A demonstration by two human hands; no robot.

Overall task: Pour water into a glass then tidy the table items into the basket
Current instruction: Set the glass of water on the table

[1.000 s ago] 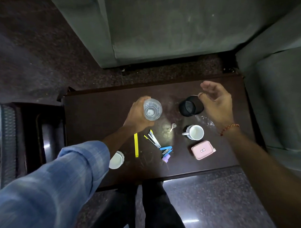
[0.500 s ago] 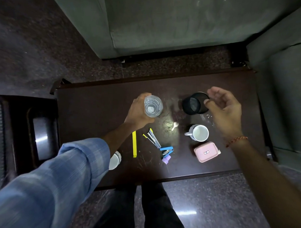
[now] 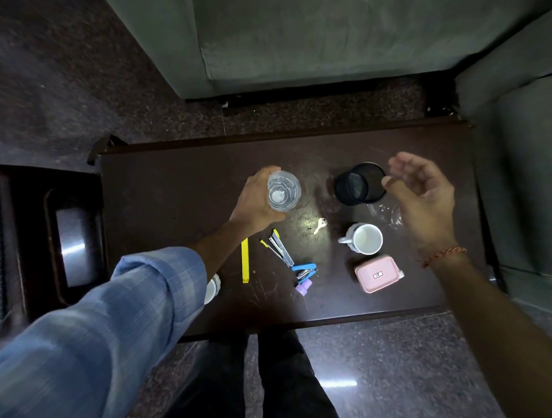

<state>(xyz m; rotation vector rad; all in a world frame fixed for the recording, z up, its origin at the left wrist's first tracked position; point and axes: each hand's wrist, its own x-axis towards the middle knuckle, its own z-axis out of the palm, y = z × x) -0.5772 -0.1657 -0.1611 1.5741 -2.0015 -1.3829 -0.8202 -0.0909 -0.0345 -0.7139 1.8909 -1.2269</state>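
The head view looks straight down on a dark table (image 3: 181, 186). A clear glass (image 3: 283, 192) stands upright near the middle, its mouth facing up at the camera. The left hand (image 3: 256, 202) is wrapped around its left side and grips it. There seems to be a little water in the glass, but it is hard to tell how much.

To the right stands a black basket (image 3: 360, 184), a round mesh cup, also upright and open at the top. Only its dark bottom shows inside. The right hand (image 3: 422, 195) hangs just beside its right rim, fingers (image 3: 398, 160) curled loosely and spread, holding nothing.

Nearer the person, a white mug (image 3: 364, 238) stands upright with a pale inside and nothing to make out in it. A pink box (image 3: 378, 274) lies shut below it.

A small key (image 3: 320, 224) lies between glass and mug. A yellow stick (image 3: 244, 260) points toward and away from the person. A stapler (image 3: 281, 249) lies slanted, and beside it sit a blue tool (image 3: 304, 270) and a purple bit (image 3: 304, 286).

A white thing (image 3: 212, 288) is mostly hidden under the blue sleeve (image 3: 134, 297).
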